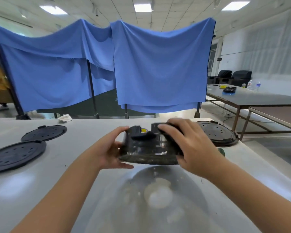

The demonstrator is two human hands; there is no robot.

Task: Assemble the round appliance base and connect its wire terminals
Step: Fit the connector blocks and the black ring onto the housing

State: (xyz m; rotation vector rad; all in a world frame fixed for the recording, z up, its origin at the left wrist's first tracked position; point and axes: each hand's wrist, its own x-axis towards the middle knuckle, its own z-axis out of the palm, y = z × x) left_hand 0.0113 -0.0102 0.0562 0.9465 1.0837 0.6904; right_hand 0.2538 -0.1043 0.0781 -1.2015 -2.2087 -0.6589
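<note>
A black round appliance base (146, 148) is held tilted above the middle of the white table (74, 190), its inner side facing me, with a yellow part (143, 130) showing near its top. My left hand (110, 148) grips its left edge, thumb on top and fingers underneath. My right hand (186, 145) grips its right side, fingers curled over the top rim. No wire terminals can be made out; the picture is blurred.
Two black perforated round plates (44, 132) (15, 155) lie at the left of the table. A third round black plate (217, 133) lies at the right, behind my right hand. Blue cloth screens (158, 64) stand behind the table. Another table (259, 98) stands at far right.
</note>
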